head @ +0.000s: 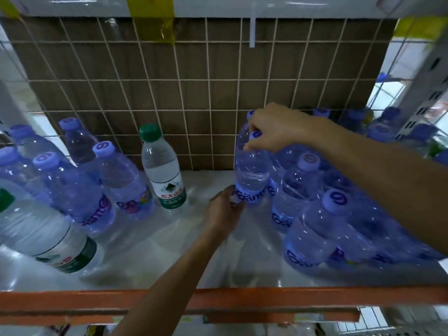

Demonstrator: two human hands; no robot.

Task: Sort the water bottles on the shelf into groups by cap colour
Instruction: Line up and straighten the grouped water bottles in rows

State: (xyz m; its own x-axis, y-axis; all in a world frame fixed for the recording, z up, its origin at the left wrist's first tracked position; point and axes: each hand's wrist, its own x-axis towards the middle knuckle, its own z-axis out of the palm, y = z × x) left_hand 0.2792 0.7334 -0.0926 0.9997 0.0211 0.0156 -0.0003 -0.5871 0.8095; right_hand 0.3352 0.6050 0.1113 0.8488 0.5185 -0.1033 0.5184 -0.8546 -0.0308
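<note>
Purple caps: pretty much everywhere, one bunch on the left of the shelf (pixel 184 260), a bigger crowd packed on the right.
Held bottle: a purple-cap bottle (pixel 252 170) with a "Ganten" style label, standing upright at the left edge of the right-hand crowd, close to the back.
Right hand: the right hand (pixel 276 132) comes in from the right and is curled over the top of that bottle, fingertips pinched around the neck just under the cap.
Left hand: the left hand (pixel 224 210) reaches up from below, fingers wrapped against the bottle's base at the label, so both hands are on the same bottle.
Green caps: one green-cap bottle (pixel 164 170) with a white and green label stands upright near the middle, just right of the left purple bunch. A second, big green-label bottle (pixel 46 236) sits at the near left; only a sliver of its green cap shows at the edge.
Gap: a bare stretch of glossy white shelf between the green-cap bottle and the held one.
Back wall: wire grid (pixel 208 93) with brown cardboard behind it, a strip of yellow tape (pixel 155 20) hanging down at the top.
Front edge: orange rail (pixel 72 303) running along the shelf lip, a bit scuffed.
Far right: more purple caps behind the right forearm, kinda blurry.
</note>
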